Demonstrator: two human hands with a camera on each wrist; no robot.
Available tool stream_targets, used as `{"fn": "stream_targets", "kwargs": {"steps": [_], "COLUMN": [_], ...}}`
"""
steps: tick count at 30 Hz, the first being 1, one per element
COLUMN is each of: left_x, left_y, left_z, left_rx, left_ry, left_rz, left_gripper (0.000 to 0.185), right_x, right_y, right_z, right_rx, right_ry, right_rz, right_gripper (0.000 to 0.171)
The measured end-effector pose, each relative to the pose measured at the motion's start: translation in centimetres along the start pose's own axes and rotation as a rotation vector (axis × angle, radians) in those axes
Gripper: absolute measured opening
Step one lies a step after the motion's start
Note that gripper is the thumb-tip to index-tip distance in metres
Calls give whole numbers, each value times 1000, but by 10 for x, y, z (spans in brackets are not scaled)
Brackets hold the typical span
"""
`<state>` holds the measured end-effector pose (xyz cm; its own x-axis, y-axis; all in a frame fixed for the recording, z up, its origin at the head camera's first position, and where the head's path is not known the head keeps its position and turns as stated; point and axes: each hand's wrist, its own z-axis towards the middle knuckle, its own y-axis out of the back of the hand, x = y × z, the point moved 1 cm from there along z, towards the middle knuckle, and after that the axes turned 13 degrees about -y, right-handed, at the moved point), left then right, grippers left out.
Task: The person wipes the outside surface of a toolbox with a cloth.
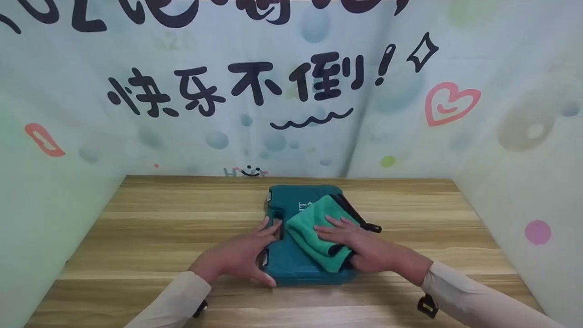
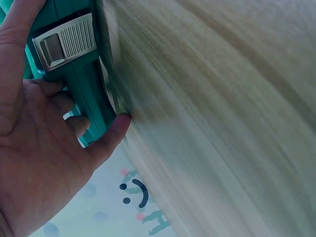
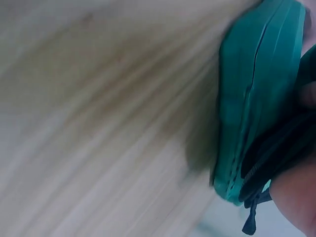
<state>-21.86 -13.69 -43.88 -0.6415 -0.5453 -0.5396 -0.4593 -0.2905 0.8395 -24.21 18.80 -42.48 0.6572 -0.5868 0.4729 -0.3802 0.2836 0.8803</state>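
Note:
A teal hard plastic case with metal latches lies flat on the wooden table. My left hand holds its left side, the thumb by the near corner and several fingers at the handle opening. In the left wrist view those fingers bend in at the handle beside a silver latch, while another finger reaches toward the tabletop. A folded green cloth with black edging covers part of the lid. My right hand rests on this cloth with its fingers extended; its thumb is mostly hidden in the head view.
The wooden table extends on both sides of the case. A printed backdrop with large dark characters rises behind its far edge, and pale walls stand left and right. A black loop hangs off the cloth's corner, past the case.

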Motion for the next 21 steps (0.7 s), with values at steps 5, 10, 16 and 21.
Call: {"fn": "stream_targets", "kwargs": {"steps": [5, 10, 16, 21], "left_x": [0, 3, 5, 4], "left_y": [-1, -2, -3, -2], "left_z": [-2, -1, 1, 0], "left_rx": [2, -1, -13, -23], "left_ry": [10, -5, -27, 1], "left_rz": [-1, -11, -34, -39], "left_gripper": [109, 107, 106, 109], "right_x": [10, 23, 29, 17], "right_y": [-9, -11, -1, 12], "right_z": [-7, -18, -42, -70], "right_rx": [-2, 52, 45, -166], "right_ry": [60, 91, 111, -152], "right_rz": [9, 63, 344, 639], "right_gripper": [91, 83, 59, 27]}}
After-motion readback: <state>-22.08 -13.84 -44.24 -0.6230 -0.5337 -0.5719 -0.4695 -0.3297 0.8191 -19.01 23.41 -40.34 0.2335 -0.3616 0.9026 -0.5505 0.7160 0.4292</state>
